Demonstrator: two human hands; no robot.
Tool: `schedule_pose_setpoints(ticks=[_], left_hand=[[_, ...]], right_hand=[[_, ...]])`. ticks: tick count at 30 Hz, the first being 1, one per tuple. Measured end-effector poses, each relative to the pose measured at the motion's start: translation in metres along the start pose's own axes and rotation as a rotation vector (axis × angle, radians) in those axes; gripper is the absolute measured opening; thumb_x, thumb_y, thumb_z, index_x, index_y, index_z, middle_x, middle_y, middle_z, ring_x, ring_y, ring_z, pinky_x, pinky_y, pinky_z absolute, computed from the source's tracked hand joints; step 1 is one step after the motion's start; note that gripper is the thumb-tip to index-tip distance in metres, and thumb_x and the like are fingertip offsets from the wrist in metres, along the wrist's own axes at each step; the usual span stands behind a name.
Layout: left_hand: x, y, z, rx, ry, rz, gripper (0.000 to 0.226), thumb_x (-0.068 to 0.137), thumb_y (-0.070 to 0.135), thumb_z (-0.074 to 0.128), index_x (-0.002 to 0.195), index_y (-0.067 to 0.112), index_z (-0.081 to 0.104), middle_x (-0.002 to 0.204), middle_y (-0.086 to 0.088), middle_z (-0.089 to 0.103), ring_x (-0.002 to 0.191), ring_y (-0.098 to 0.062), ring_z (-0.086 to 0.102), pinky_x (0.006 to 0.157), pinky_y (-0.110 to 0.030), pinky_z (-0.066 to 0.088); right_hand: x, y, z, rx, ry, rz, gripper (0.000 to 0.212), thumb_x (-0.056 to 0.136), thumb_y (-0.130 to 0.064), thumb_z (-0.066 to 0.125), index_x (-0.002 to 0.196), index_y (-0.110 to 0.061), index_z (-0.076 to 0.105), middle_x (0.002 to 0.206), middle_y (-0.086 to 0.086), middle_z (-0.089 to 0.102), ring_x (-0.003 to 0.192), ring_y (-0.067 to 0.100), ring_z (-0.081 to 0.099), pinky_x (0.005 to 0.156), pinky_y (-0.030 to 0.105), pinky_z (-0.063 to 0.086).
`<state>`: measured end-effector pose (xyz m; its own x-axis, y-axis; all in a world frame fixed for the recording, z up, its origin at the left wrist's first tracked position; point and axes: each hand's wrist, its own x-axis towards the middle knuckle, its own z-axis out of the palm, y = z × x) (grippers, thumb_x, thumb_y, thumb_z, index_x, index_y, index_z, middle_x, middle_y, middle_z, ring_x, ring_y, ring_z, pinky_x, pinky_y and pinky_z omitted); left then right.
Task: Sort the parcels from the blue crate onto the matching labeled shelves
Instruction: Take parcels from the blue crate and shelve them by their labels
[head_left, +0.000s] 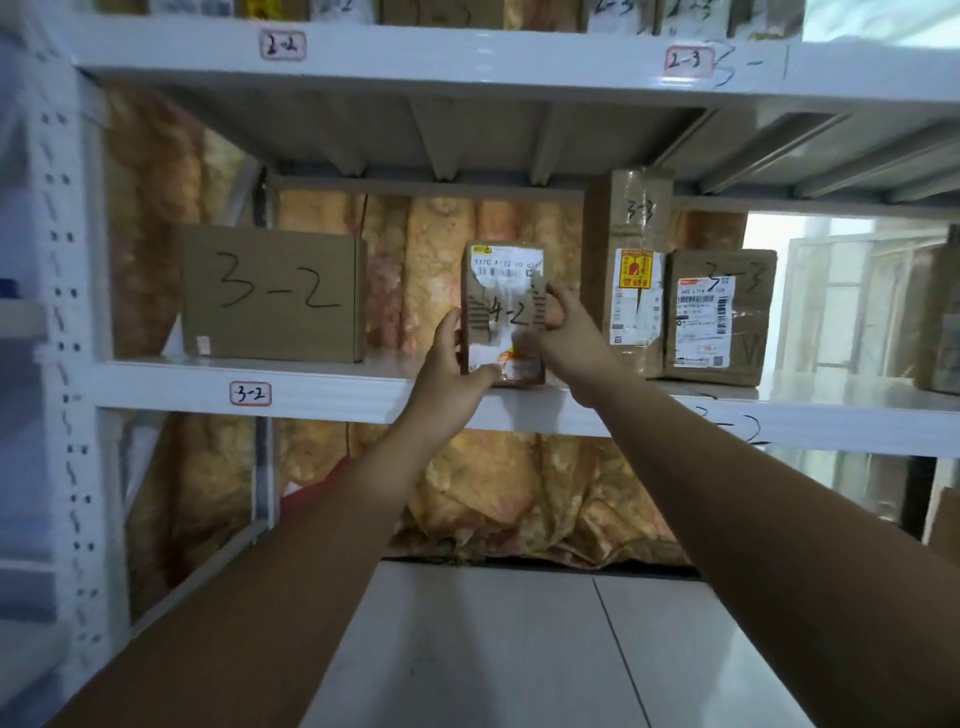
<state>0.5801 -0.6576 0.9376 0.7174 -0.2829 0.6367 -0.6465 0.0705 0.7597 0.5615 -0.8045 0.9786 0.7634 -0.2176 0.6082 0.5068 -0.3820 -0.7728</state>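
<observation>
Fingers (555, 307) of my left hand (447, 371) and right hand (569, 338) clamp the parcel (503, 291) marked 4-2 from both sides. It is upright, long axis vertical, at the front edge of the shelf (337, 392) tagged 3-2. I judge it mismatched.

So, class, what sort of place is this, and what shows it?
Probably a parcel storeroom: metal shelving with a 3-2 tag, labelled cardboard boxes, and a 4-2 parcel held by the left hand and right hand.

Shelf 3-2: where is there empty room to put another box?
Bare shelf shows between the big 3-2 box and the held 4-2 parcel. Right of the parcel it is crowded: a tall 3-3 box and a lower 3-3 box stand close together.
</observation>
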Motion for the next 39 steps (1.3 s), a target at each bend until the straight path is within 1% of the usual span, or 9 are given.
schedule_pose_setpoints(ticks=[4,10,15,20,23,28,34,37,39], left_hand=[[0.007,-0.003,-0.021,-0.075,0.035,-0.016,0.056,0.092,0.007,0.058,0.134,0.035,0.035,0.109,0.023,0.052,0.101,0.004,0.054,0.076,-0.010,0.045],[0.027,0.025,-0.033,-0.108,0.092,0.087,0.063,0.090,0.002,0.056,0.138,0.037,0.038,0.115,0.019,0.056,0.104,0.005,0.056,0.077,-0.011,0.046],[0.040,0.045,-0.028,-0.107,0.127,0.182,0.074,0.074,0.017,0.063,0.135,0.050,0.040,0.136,0.007,0.054,0.122,-0.014,0.053,0.100,-0.040,0.047],[0.044,0.050,-0.007,-0.104,0.127,0.240,0.063,0.089,0.002,0.057,0.142,0.028,0.036,0.124,0.014,0.049,0.117,-0.007,0.049,0.095,-0.027,0.043],[0.037,0.054,0.009,-0.034,0.122,0.279,0.047,0.090,0.007,0.057,0.129,0.030,0.047,0.113,0.022,0.054,0.106,0.001,0.053,0.085,-0.022,0.043],[-0.002,0.026,0.022,0.018,0.266,0.383,0.037,0.091,0.034,0.054,0.127,0.030,0.049,0.125,0.007,0.054,0.112,-0.009,0.054,0.091,-0.026,0.046],[-0.066,-0.044,0.036,0.211,0.257,0.509,0.038,0.088,0.027,0.050,0.124,0.014,0.057,0.115,0.004,0.056,0.106,-0.011,0.057,0.091,-0.023,0.048],[-0.091,-0.081,0.052,0.156,0.179,0.371,0.039,0.086,0.026,0.052,0.125,0.021,0.056,0.116,0.004,0.057,0.103,-0.017,0.061,0.089,-0.028,0.050],[-0.104,-0.096,0.060,0.151,0.119,0.306,0.039,0.086,0.023,0.054,0.125,0.021,0.055,0.117,0.003,0.056,0.099,-0.008,0.060,0.087,-0.018,0.049]], right_hand=[[0.013,0.001,0.017,0.090,-0.148,0.033,0.078,0.081,0.008,0.067,0.143,-0.022,0.032,0.114,0.001,0.064,0.099,0.016,0.066,0.076,0.029,0.058],[0.035,-0.029,0.018,0.275,-0.071,-0.070,0.063,0.086,-0.006,0.068,0.142,-0.019,0.043,0.121,0.008,0.065,0.097,0.027,0.069,0.069,0.038,0.059],[0.044,-0.043,0.009,0.298,-0.025,-0.123,0.068,0.084,-0.016,0.072,0.144,-0.021,0.041,0.130,0.005,0.059,0.109,0.026,0.065,0.076,0.039,0.059],[0.038,-0.051,-0.016,0.296,0.025,-0.155,0.052,0.091,-0.007,0.062,0.139,-0.016,0.046,0.122,0.005,0.064,0.096,0.021,0.067,0.073,0.034,0.060],[0.029,-0.049,-0.029,0.271,0.040,-0.149,0.049,0.091,-0.010,0.063,0.137,-0.015,0.049,0.113,0.002,0.068,0.093,0.021,0.069,0.077,0.037,0.059],[-0.026,-0.035,-0.054,0.198,-0.153,-0.081,0.040,0.086,-0.006,0.068,0.123,-0.012,0.054,0.099,-0.001,0.066,0.080,0.008,0.069,0.063,0.023,0.054],[-0.097,0.033,-0.070,0.063,-0.214,0.019,0.044,0.076,-0.010,0.077,0.112,-0.028,0.059,0.111,-0.007,0.069,0.108,0.013,0.065,0.092,0.034,0.054],[-0.123,0.069,-0.073,0.039,-0.190,0.120,0.050,0.077,-0.004,0.077,0.120,-0.020,0.059,0.115,-0.001,0.069,0.107,0.014,0.066,0.093,0.031,0.053],[-0.134,0.092,-0.072,0.065,-0.169,0.172,0.061,0.073,-0.006,0.080,0.128,-0.009,0.054,0.121,0.010,0.066,0.110,0.023,0.065,0.093,0.036,0.053]])
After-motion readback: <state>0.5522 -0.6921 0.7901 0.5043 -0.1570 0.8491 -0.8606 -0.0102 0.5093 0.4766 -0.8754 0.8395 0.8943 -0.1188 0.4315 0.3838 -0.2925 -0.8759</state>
